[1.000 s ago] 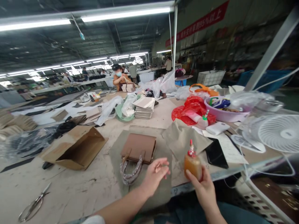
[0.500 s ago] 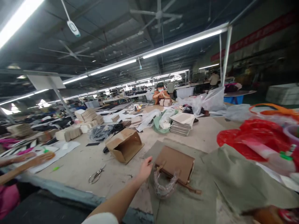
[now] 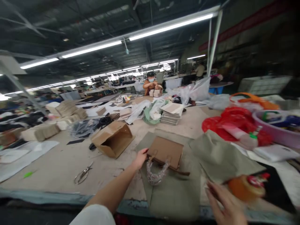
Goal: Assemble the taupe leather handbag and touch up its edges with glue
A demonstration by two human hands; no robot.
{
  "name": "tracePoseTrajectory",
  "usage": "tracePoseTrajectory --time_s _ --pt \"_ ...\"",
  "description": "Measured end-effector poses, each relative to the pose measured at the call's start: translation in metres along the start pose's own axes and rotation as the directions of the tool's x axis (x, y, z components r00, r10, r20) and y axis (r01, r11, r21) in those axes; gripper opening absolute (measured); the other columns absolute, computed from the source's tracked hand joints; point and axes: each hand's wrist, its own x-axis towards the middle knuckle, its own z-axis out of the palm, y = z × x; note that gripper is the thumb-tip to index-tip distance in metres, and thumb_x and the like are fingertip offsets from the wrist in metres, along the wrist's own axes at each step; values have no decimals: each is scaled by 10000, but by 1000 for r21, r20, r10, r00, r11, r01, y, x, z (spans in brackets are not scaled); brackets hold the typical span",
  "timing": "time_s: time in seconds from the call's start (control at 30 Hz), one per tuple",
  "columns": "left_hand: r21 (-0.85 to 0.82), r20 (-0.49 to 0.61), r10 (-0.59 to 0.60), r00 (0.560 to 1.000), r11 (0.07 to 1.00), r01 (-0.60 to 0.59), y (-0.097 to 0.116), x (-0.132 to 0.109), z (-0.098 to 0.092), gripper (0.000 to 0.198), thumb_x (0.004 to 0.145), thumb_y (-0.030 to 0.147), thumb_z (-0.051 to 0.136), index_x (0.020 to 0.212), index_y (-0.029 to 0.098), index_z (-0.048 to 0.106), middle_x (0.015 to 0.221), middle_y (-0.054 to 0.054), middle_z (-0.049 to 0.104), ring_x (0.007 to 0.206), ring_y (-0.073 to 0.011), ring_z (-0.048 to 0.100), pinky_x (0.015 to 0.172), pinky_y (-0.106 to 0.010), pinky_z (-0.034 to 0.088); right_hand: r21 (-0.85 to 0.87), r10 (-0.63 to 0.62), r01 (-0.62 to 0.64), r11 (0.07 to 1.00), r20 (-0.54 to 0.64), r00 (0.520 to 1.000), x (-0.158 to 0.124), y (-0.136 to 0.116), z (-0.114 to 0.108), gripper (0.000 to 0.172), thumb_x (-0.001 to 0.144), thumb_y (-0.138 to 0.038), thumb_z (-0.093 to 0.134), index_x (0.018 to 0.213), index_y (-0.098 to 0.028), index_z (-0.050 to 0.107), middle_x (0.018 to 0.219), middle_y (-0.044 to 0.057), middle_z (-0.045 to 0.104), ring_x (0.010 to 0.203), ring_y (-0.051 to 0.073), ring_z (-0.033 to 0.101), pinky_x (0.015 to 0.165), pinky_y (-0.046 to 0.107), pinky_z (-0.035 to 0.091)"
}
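Observation:
A brown handbag [image 3: 166,150] lies on a grey-green sheet [image 3: 173,197], its handles [image 3: 156,175] wrapped in clear plastic and pointing toward me. My left hand [image 3: 140,158] grips the bag's left edge, some of its fingers hidden. At the lower right, my right hand [image 3: 226,203] is blurred, with thumb and fingers drawn together over the table. Whatever lies between those fingertips is too small to make out. Just right of this hand stands an orange bottle [image 3: 245,187] with a red top. Scissors [image 3: 83,175] rest on the table left of my left arm.
Behind my left hand is an open brown cardboard box [image 3: 113,137]. A stack of pale panels [image 3: 172,114] sits beyond the bag. To the right are crumpled grey-green material [image 3: 225,156], a red plastic bag [image 3: 234,120] and a purple basin [image 3: 281,131]. A person [image 3: 151,86] works across the table.
My left hand has closed on the bag's left edge. My right hand has come into view beside the orange bottle. The view has turned right and down; the neighbour's arms at left are out of view.

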Motion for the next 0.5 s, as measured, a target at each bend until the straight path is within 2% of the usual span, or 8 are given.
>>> tracePoseTrajectory --time_s 0.07,0.13,0.23,0.3,0.4,0.5 --pt "1 76 -34 997 999 34 -2 5 3 415 659 159 573 1060 137 678 987 -73 720 865 -221 664 780 -324 524 4 -17 17 1000 88 996 6 -8 17 348 808 -470 581 1017 -213 689 1038 102 690 948 276 651 834 432 547" --pt "45 128 -34 991 999 29 -1 11 3 438 655 222 621 1081 130 668 1013 -83 714 908 -241 658 802 -338 521 4 25 -26 1000 118 993 25 -12 39 327 849 -402 507 1026 -192 685 1024 112 696 928 255 660 832 414 552" --pt "184 139 81 987 977 -106 6 21 -1 466 615 274 694 1056 123 682 1099 -93 689 1049 -262 612 936 -357 474 -50 101 -95 994 133 986 59 -12 62 326 848 -310 449 1033 -179 683 1037 119 694 947 245 655 879 420 531" --pt "225 181 120 976 961 -160 14 26 -1 489 601 289 712 1064 135 683 1153 -86 670 1108 -267 584 982 -359 449 -88 120 -105 991 187 975 80 -13 71 332 831 -231 434 1049 -178 678 1082 115 683 1009 238 633 947 419 488" --pt "168 329 33 944 981 -93 24 34 3 545 617 298 698 1138 141 656 1122 -75 687 1083 -277 598 947 -373 474 -89 122 -101 991 288 950 102 -15 82 363 752 -111 462 1036 -178 679 1149 101 660 1089 220 593 1014 368 428" --pt "161 420 -66 905 987 -3 33 36 10 486 612 287 691 1068 121 693 989 -71 726 1004 -300 629 901 -396 492 -59 149 -138 989 324 934 112 -11 94 374 725 -85 477 1026 -191 673 1154 71 661 1087 206 593 985 325 440"
